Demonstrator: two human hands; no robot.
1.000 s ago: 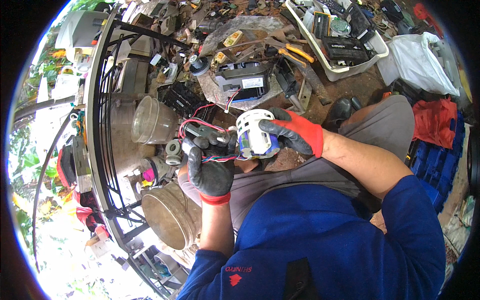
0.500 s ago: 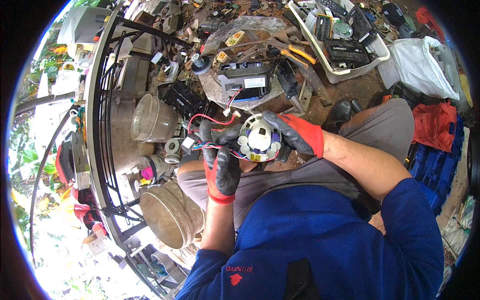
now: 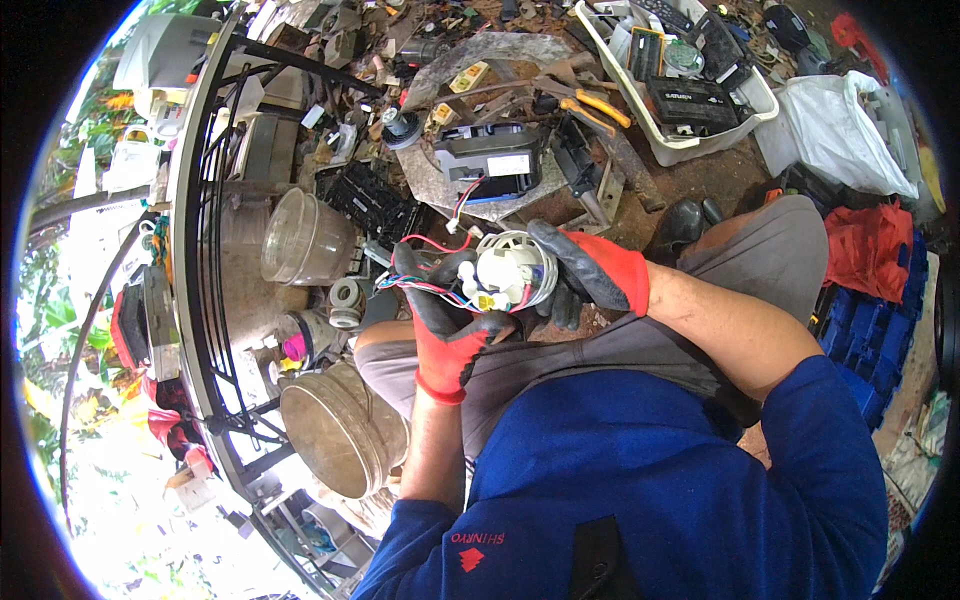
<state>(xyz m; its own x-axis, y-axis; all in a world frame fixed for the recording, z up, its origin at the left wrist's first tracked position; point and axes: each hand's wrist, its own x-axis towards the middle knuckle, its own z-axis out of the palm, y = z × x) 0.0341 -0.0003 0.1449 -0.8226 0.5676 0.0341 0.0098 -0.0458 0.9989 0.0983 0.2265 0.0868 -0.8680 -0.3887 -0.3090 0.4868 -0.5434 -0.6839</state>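
My right hand (image 3: 590, 275), in a black-and-red glove, is closed on a white cage-like cylindrical component (image 3: 505, 265), whose end with inner fittings faces up. My left hand (image 3: 448, 330), gloved likewise, curls beneath its left side and around a bundle of coloured wires (image 3: 415, 283), with a small yellow-white piece at the component's lower edge. A red wire with a connector runs above my left fingers. Beyond lies a black housing (image 3: 488, 160) with a label and short wires, on a worn stone slab (image 3: 440, 80).
Yellow-handled pliers (image 3: 585, 108) and a white bin of electronics (image 3: 650, 148) are beyond. To the left stand a clear bucket (image 3: 300, 240), a dirty bucket (image 3: 330, 430) and a black metal rack (image 3: 205, 280). A white bag (image 3: 840, 130), red bag (image 3: 865, 250) and blue plastic (image 3: 865, 350) lie right.
The component has turned from side-on to end up, then tilted slightly. My left fingers and thumb have shifted down and rightward beneath it and the wires.
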